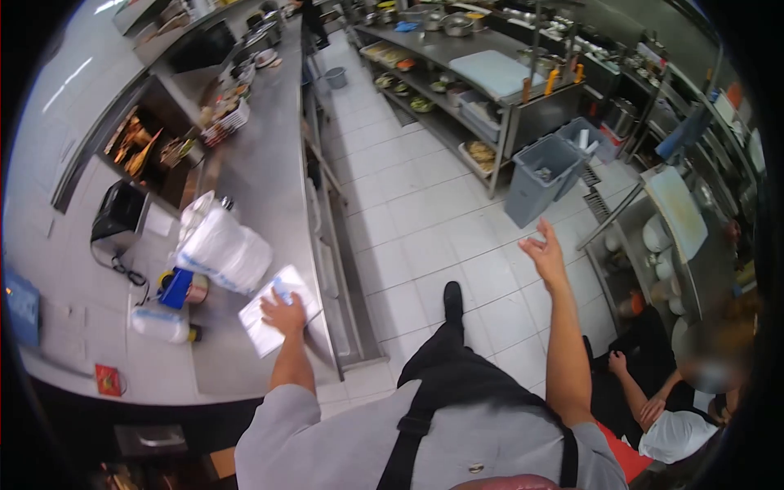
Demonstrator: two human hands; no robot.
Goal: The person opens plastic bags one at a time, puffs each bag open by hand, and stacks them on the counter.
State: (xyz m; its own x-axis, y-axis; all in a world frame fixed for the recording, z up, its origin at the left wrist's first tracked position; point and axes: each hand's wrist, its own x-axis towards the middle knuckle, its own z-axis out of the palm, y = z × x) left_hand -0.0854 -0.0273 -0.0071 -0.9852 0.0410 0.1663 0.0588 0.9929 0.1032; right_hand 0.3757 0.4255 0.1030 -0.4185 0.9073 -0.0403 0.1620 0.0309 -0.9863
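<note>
Plainly, the left hand (283,313) lies with fingers spread on the white papers (260,332), pressing or resting rather than gripping. The papers sit on the steel counter (257,366), close to its long aisle-side edge, with the plastic bags (233,249) just beyond them and the spray-type bottle (161,324) off to the left. The right hand (545,253) is raised over the tiled floor (433,245), fingers loosely parted, nothing visible in it. Open floor runs up the aisle between the counter and the shelved table (498,77); the grey bin (535,184) stands beside that table's near end. The left hand hides part of the papers, whose writing is unreadable; a seated person (665,408) at lower right is partly blurred, and dark lens edges crop the corners.
</note>
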